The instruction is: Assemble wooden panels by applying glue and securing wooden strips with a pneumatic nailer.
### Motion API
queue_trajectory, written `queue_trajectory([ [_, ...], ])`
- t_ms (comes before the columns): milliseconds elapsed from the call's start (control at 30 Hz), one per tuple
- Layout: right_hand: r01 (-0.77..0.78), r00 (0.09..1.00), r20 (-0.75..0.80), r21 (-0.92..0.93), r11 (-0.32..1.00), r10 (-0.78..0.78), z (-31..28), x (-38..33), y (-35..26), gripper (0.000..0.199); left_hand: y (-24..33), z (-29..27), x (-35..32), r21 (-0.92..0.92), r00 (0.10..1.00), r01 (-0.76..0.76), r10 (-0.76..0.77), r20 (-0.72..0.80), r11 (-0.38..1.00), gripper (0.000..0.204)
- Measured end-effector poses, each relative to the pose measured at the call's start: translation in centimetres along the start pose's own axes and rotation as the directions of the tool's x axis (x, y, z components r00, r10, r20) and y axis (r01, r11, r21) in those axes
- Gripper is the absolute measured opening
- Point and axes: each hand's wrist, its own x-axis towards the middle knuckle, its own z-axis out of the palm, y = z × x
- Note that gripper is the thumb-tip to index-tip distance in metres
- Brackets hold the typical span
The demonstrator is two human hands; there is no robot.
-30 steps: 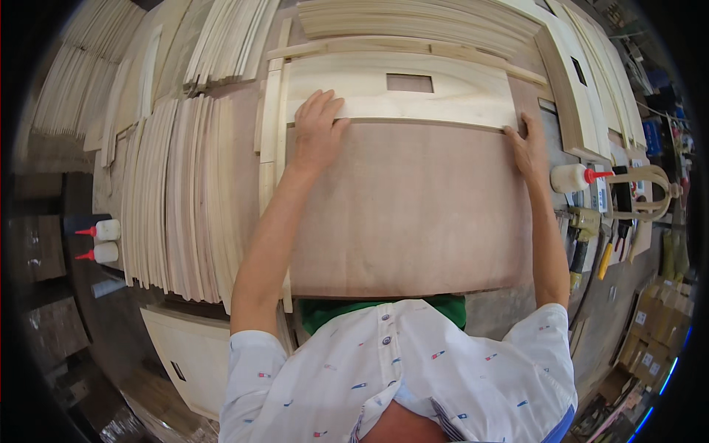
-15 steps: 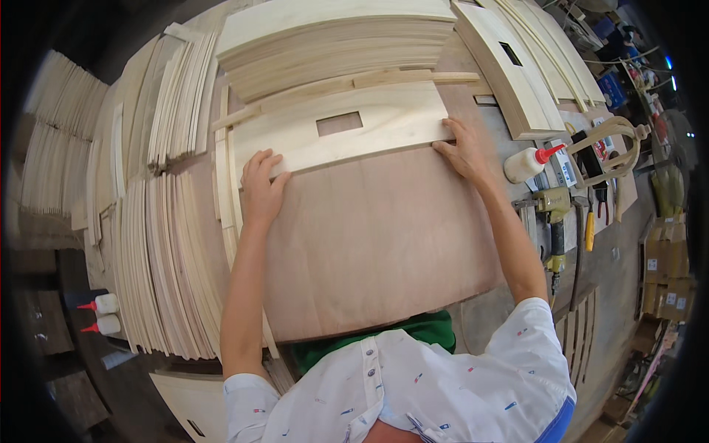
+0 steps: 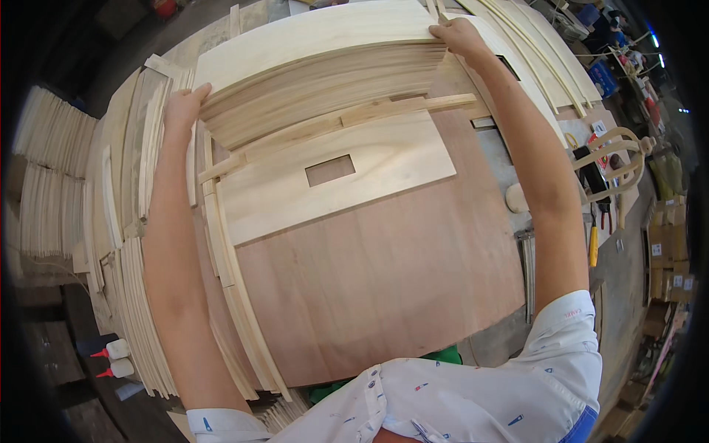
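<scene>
A tall stack of pale wooden panels (image 3: 325, 92) stands at the far side of the bench. My left hand (image 3: 185, 109) grips the left end of its top panel (image 3: 310, 33), thumb at the near corner. At the other end my right hand (image 3: 459, 37) has hold of the same panel, fingers partly hidden. Closer to me a panel with a rectangular cutout (image 3: 399, 151) lies flat and untouched on a reddish plywood board (image 3: 384, 273). Its far edge lies along a wooden strip (image 3: 295, 139), and more strips (image 3: 233, 273) run down the left side.
Upright bundles of thin boards (image 3: 136, 317) crowd the left, with two red-tipped glue bottles (image 3: 118, 358) beside them. To the right are a partly covered white bottle (image 3: 515, 198), a curved wooden frame (image 3: 628, 159) and a yellow-handled tool (image 3: 593, 246). Cardboard boxes (image 3: 667, 244) stand farther right.
Both hands have left the panel with the cutout and reached forward to the ends of the stack's top panel. The view has shifted, and my right arm now covers the nail gun.
</scene>
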Motion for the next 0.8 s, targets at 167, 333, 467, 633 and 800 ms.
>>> queue_trajectory([
  [167,-0.092,0.995,0.055,0.084,0.992,0.088,0.4,1.4,1.6,0.042,-0.3,0.3,0.1,-0.211,0.995,0.072,-0.055,0.082,0.975,0.046],
  [333,-0.025,1.000,0.014,0.174,0.984,0.023,-0.2,1.8,2.2,0.043,-0.5,-1.2,0.1,-0.263,0.996,0.083,-0.084,0.005,0.961,0.044],
  [467,-0.126,0.990,0.097,0.265,0.956,0.104,-0.9,-2.1,1.1,0.030,-2.6,-4.5,-3.5,-0.401,0.997,0.064,-0.045,0.056,0.914,0.049],
  [633,0.024,0.996,-0.083,0.590,0.807,0.031,-4.4,-19.5,0.3,0.036,-2.8,-7.2,-19.6,-0.447,0.994,0.036,-0.079,-0.077,0.894,0.050],
  [800,-0.190,0.977,0.018,0.517,0.834,0.211,-3.8,-34.5,4.3,0.034,-6.4,-5.7,-37.1,-0.474,0.955,0.269,-0.295,0.019,0.839,0.039],
])
